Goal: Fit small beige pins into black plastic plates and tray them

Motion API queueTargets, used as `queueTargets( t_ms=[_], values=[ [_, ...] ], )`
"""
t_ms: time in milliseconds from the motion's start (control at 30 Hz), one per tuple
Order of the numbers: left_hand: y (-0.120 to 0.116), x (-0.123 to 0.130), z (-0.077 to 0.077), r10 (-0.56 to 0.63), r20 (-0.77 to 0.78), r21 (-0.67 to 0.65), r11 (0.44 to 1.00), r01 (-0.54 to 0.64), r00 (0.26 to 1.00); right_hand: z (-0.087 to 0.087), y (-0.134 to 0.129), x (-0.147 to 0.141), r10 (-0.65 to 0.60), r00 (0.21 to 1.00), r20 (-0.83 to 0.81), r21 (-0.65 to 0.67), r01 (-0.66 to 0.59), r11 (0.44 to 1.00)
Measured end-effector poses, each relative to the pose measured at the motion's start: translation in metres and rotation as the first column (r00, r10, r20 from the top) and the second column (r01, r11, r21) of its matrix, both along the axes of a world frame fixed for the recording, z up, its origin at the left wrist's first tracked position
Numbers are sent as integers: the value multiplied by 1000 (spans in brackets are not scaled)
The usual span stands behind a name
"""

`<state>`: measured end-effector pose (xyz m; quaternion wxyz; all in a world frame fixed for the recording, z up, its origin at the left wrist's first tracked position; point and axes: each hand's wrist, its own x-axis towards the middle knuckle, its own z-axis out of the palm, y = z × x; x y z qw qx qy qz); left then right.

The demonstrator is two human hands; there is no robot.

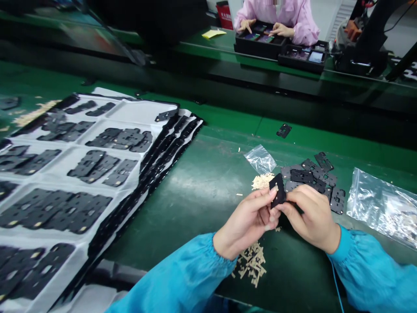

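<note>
A small black plate with cut-outs [278, 196] is held up above the green work surface. My left hand [249, 215] grips its left side, the thumb resting on its face. At the plate's lower right edge, the thumb and forefinger of my right hand [311, 213] are pinched; whatever tiny piece may be between them is hidden. Just behind the hands lies a loose heap of similar black plates [338, 201]. Small cream-coloured strips form one pile [260, 181] behind my left fingers and another pile [251, 264] below my wrists.
On the left, stacked trays with white compartments [122, 114] hold many black plates. A clear plastic bag [259, 159] lies behind the cream pile; a larger filled bag [384, 208] is at right. Across the bench, a person in pink [280, 17] handles black boxes [259, 47].
</note>
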<state>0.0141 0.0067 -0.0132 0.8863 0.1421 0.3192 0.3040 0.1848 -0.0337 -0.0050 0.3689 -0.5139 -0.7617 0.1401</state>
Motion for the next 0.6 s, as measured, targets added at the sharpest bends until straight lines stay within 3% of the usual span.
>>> queueTargets(
  t_ms=[133, 300, 400, 500, 533, 600],
  values=[
    [2, -1, 3, 17, -39, 20, 1000, -16, 999, 2, 7, 2, 28, 992, -120, -43, -33, 999],
    [1, -2, 0, -49, -84, 63, 997, 54, 995, 12, 6, 2, 46, 950, -310, -173, -104, 979],
    [6, -2, -3, -80, -278, 209, 968, 141, 957, 11, 12, 7, 14, 953, -303, -306, -111, 945],
    [16, -1, 13, 25, -578, 479, 819, 315, 815, 5, 33, 27, -195, 907, -374, -447, 8, 894],
    [17, -1, 23, 82, -616, 561, 744, 363, 784, 4, 42, 37, -314, 859, -404, -469, 101, 877],
    [12, -1, 48, 143, -593, 696, 585, 416, 792, 3, 56, 59, -528, 746, -407, -517, 288, 806]
  ],
)
